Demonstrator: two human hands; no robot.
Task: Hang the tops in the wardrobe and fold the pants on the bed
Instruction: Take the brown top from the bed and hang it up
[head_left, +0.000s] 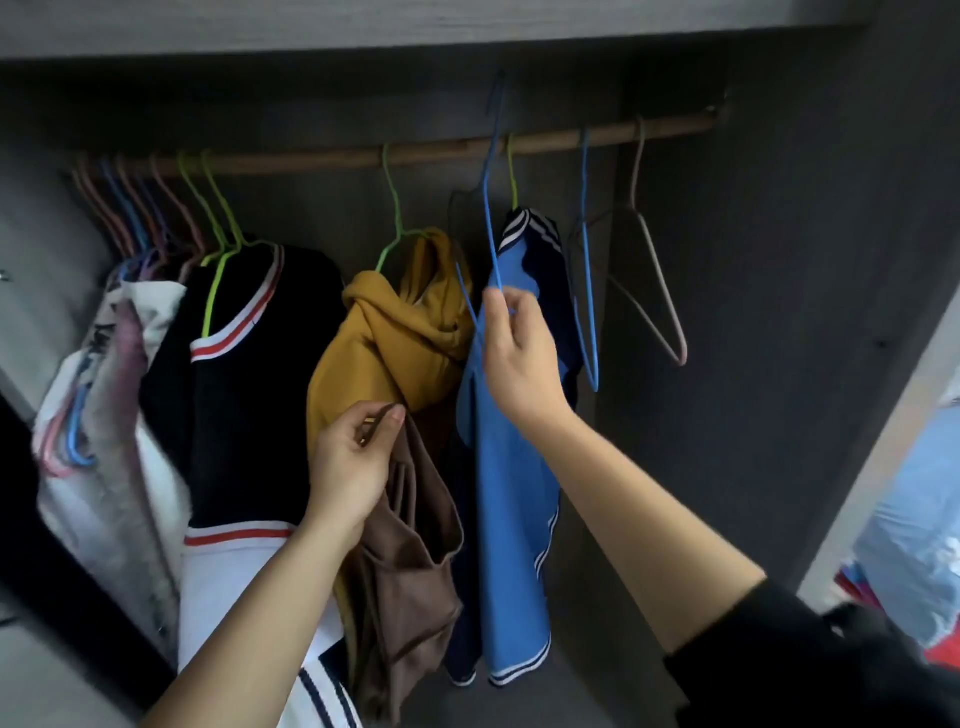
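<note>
Inside the grey wardrobe (779, 208), a wooden rod (322, 155) carries a black top (244, 364) with red-and-white trim, a mustard hoodie (384, 332) and a blue striped top (509, 467), with two bare hangers (660, 291) to their right. The hoodie and blue striped top hang right behind both hands. The left hand (348, 467) pinches a brown top (410, 545), held low before the hoodie. The right hand (519, 353) grips a blue hanger (489, 218), its hook raised above the rod.

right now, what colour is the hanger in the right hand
The hanger in the right hand is blue; head view shows it best.
</note>
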